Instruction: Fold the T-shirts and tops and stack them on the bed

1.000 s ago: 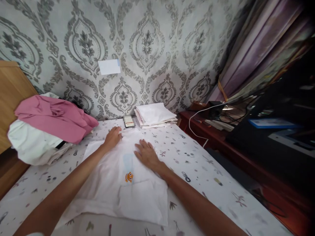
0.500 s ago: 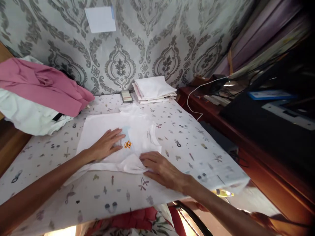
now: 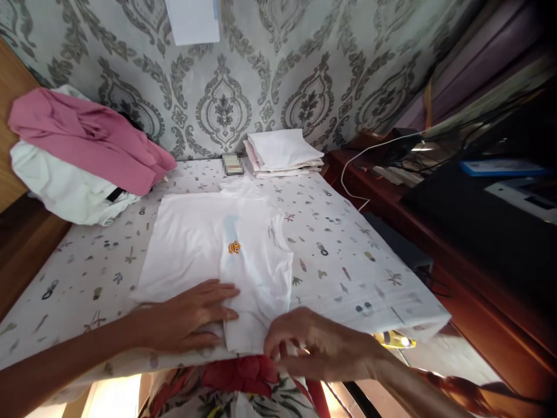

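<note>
A white T-shirt (image 3: 191, 244) lies spread sideways on the table, its neckline to the right. On its chest are a small orange cartoon fish print and a pale blue patch. My left hand (image 3: 191, 316) rests flat on the near part of the shirt, fingers stretched out and open. At the table's near edge, my right hand (image 3: 322, 342) has its fingers curled at the corner of the near sleeve, pinching the cloth; the fingertips are partly hidden. The near sleeve reaches the table edge between both hands.
A patterned cloth covers the table (image 3: 348, 278). Folded white cloths (image 3: 282, 150) are stacked at the back beside a small blurred item (image 3: 232, 164). Pink and pale garments (image 3: 91, 142) are heaped at left. A dark wooden desk (image 3: 461, 267) with a white cable (image 3: 348, 165) stands at right.
Both hands have moved toward the near table edge. The shirt's near side, bunched before, is now spread out toward me. The left hand has come off the area beside the fish print.
</note>
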Tool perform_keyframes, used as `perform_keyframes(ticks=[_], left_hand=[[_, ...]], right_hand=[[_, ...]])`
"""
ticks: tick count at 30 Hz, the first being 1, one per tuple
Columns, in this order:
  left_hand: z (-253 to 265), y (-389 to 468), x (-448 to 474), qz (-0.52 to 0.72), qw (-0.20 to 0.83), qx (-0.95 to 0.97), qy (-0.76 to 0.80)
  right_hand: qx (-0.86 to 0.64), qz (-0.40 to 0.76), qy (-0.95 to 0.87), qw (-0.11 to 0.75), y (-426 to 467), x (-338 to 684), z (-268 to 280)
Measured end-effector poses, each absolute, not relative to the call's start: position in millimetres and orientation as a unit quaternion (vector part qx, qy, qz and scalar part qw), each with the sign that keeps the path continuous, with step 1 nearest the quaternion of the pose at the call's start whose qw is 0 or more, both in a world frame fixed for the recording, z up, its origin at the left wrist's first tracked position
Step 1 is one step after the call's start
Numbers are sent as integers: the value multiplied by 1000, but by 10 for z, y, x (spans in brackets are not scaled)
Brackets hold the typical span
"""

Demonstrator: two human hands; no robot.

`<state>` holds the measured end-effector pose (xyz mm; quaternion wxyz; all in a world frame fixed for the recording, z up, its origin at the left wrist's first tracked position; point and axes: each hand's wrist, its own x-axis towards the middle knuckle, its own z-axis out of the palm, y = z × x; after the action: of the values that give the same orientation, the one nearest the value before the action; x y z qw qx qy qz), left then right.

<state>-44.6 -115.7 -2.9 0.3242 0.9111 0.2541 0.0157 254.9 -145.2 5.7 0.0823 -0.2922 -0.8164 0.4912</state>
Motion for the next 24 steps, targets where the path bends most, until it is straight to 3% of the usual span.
perform_keyframes(ticks=[2, 5, 7, 9, 15, 21, 24], left_hand=[[41, -1143, -519, 51, 361, 890, 273], [44, -1035, -727, 104, 311, 869, 369], [14, -969, -910, 88, 236, 857, 450], [-6, -943, -1097, 54, 174, 838, 515], [36, -1037, -1443, -1, 154, 716, 681], [43, -1108, -1514, -33, 198, 699, 687], [31, -1109, -1513, -29, 222, 695, 683]], right_hand=[[-396, 424, -802, 142, -1314, 2558, -7], [-582, 176, -767, 207, -1089, 2619, -222], [-635, 47, -746, 195, -988, 2671, -393], [-649, -8, -741, 173, -943, 2701, -523], [-649, 63, -737, 181, -949, 2687, -548], [-651, 16, -730, 205, -946, 2761, -472], [-570, 42, -784, 244, -990, 2583, -409]])
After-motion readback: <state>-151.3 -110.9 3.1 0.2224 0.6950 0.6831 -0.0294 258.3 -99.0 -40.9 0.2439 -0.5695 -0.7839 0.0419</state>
